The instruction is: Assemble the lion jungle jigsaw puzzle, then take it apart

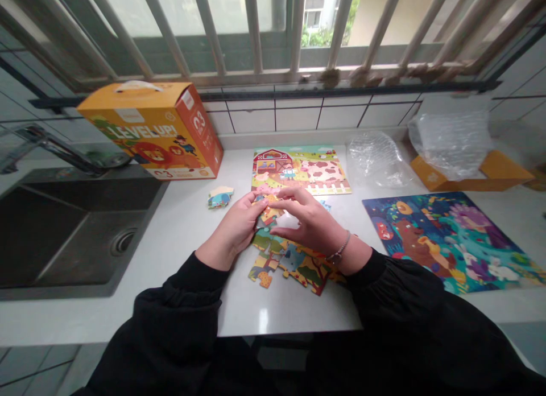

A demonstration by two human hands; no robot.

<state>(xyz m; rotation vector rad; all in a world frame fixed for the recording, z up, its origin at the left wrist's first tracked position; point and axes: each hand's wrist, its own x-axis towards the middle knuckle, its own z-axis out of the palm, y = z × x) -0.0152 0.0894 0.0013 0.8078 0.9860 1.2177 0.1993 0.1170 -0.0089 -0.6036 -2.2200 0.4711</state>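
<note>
My left hand (234,232) pinches an orange-yellow jigsaw puzzle piece (269,215) between thumb and fingers, above the counter. Close on its right, my right hand (309,217) is curved with thumb and fingers apart; its index fingertip reaches near the piece, and I cannot tell whether it touches. Beneath both hands lies a partly joined animal puzzle (294,258) with ragged edges, some of it hidden by my right hand and wrist. To the left of my left hand lie loose blue and green pieces (219,199). A small blue piece (325,205) shows behind my right hand.
A finished-looking farm puzzle (326,171) lies at the back. On the right is a dark forest puzzle (452,236). An orange box (149,134) stands beside the sink (55,231). Clear plastic wrap (379,157) and an open orange tray (469,177) sit at the back right.
</note>
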